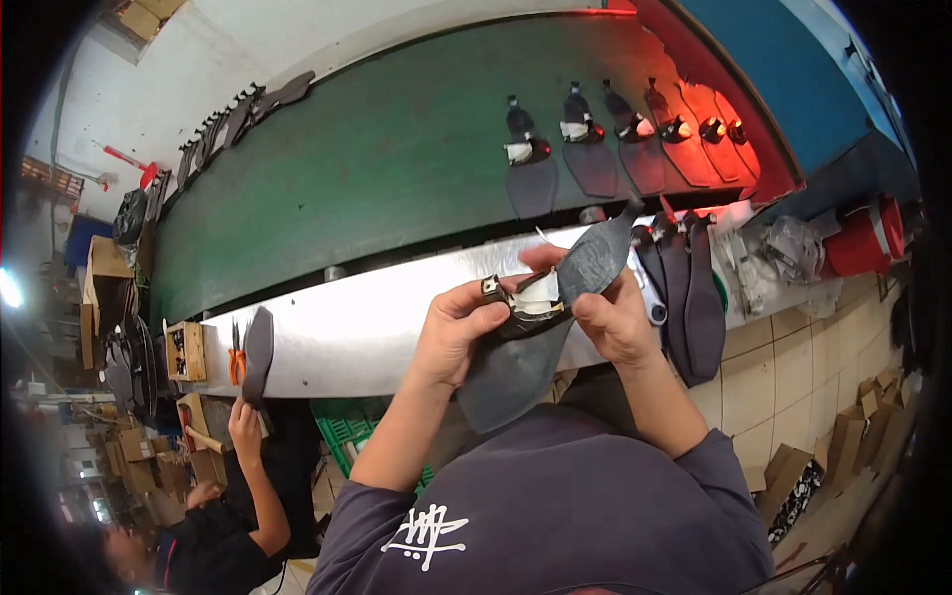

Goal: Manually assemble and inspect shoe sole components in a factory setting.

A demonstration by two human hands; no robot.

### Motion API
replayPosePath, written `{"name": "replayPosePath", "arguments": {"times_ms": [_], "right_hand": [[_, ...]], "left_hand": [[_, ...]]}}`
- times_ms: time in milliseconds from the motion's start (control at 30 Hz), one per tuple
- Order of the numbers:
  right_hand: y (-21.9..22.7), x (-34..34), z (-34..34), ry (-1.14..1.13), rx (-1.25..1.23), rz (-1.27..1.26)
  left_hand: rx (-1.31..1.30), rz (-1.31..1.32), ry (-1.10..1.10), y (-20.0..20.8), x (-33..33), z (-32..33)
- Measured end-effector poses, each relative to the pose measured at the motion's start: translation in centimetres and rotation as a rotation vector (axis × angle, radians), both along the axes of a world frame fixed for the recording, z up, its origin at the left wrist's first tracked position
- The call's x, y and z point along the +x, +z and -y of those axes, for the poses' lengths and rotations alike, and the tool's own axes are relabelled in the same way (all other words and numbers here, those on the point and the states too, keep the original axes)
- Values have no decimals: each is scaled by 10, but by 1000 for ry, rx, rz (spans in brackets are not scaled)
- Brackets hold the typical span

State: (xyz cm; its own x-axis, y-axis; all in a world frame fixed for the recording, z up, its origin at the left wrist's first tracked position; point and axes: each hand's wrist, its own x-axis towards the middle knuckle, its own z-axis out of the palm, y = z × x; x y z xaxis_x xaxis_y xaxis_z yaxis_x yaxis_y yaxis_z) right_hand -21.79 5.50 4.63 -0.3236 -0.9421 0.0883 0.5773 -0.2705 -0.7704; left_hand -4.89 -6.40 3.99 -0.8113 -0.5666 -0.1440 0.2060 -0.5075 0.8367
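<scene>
- Dark cloth: the person's shirt (555, 506) fills the near edge, below the sandal (508, 382).
- Both hands are clamped on the sandal: the left hand (456, 337) pinches by the black strap (512, 325), the right hand (617, 322) grips near the narrow end, thumb on top.
- The white lining (538, 293) could crease or slip if the fingers pull the strap unevenly; the thin sole might also bend or twist if the hands turn against each other.
- The sandal lies between the hands, tilted, its broad end hanging below them toward the shirt and its narrow end pointing up and right past the right hand; whether it touches the shirt, I cannot tell.
- Beyond is the metal desk (377, 347), with dark soles (702, 317) to the right, orange pliers (237, 365) to the left, and a co-worker's hand (245, 426) at another sole (259, 347).
- Farther off, the green belt (397, 178) carries a row of sandals (533, 188), reddened by light at the right end.
</scene>
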Motion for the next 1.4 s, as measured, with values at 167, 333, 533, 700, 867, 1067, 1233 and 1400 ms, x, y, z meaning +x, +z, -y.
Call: {"name": "replayPosePath", "arguments": {"times_ms": [167,333,533,700,867,1067,1233,1400], "right_hand": [[16,15,-8,-101,-118,-132],[12,25,-31,-78,109,-805],[18,42,-42,-138,237,-718],[16,43,-42,-160,159,-790],[17,45,-42,-144,135,-798],[15,45,-44,-105,194,-761],[13,44,-43,-96,190,-744],[13,44,-42,-123,148,-759]], "left_hand": [[48,-19,59,-6,23,-9],[154,-84,150,-17,42,-20],[53,-128,128,-9,47,-21],[-14,-121,125,-13,48,-21],[-67,-138,112,-14,47,-21],[-78,-151,98,-13,45,-21],[-66,-152,93,-11,44,-21],[-84,-152,93,-9,43,-21]]}}
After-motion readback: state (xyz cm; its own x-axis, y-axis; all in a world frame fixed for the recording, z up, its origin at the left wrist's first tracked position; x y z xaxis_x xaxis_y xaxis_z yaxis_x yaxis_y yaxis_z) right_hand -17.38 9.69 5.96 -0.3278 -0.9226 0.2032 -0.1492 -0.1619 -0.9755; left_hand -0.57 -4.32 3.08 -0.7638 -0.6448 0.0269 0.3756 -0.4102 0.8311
